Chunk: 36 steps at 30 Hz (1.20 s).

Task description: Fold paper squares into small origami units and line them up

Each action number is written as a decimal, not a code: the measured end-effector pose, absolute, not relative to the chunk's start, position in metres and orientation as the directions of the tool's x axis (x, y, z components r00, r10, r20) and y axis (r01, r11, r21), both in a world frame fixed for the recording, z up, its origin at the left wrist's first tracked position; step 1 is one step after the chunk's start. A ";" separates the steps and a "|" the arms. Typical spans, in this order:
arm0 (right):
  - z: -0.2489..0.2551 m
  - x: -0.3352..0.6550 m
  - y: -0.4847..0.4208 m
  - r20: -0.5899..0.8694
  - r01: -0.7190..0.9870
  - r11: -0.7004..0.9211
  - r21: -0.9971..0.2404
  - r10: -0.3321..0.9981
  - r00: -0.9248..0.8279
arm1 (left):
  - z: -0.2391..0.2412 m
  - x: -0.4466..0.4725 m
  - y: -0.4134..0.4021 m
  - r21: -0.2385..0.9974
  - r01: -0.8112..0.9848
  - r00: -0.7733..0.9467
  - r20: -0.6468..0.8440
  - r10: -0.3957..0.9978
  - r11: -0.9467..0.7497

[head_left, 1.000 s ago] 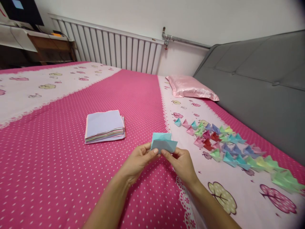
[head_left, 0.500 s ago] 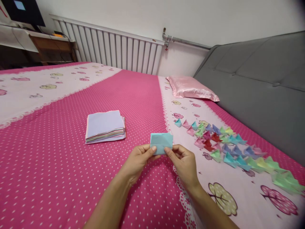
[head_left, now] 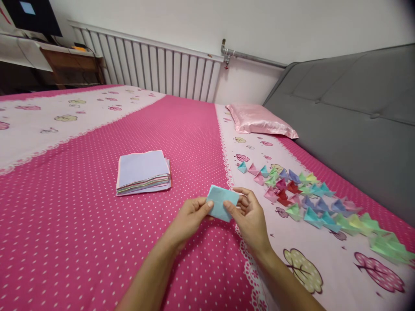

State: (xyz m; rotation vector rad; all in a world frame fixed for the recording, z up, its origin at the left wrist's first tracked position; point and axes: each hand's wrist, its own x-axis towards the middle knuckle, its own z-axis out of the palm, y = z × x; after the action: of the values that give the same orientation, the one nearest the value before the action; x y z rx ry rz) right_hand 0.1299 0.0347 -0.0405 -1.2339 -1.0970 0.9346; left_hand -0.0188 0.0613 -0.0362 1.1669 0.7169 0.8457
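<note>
A folded light-blue paper (head_left: 221, 199) is held above the bedspread, tilted down to the right. My left hand (head_left: 193, 216) pinches its left corner, thumb on top and fingers beneath. On its right side, my right hand (head_left: 251, 218) grips it with the thumb pressed on the face and the fingers behind. A stack of coloured paper sheets (head_left: 142, 169), pale lavender on top, lies to the left of my hands. To the right stand several rows of small folded paper boats (head_left: 313, 217) in blue, pink, red, green, yellow and purple.
The pink dotted bedspread (head_left: 81, 224) covers the bed. A pink satin pillow (head_left: 261, 119) rests near the grey padded headboard (head_left: 350, 95). Behind the bed are a white radiator (head_left: 152, 60) and a pipe (head_left: 256, 57). At far left a monitor (head_left: 30, 17) stands on a desk.
The blue paper has turned from level to tilted, its right side lower, and more of its face shows. My right fingers have shifted around its right edge. The stack and boats are unmoved.
</note>
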 end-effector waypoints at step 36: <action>-0.035 0.137 0.038 0.068 -0.117 0.100 -0.988 0.966 0.250 | -0.028 -0.020 0.060 0.983 -0.167 0.324 -0.019 0.946 0.077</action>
State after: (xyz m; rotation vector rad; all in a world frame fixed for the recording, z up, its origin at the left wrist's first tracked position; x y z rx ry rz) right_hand 0.1369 0.0380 -0.0353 -1.1617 -0.9741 1.0243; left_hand -0.0201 0.0604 -0.0282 1.1815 0.8652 1.0129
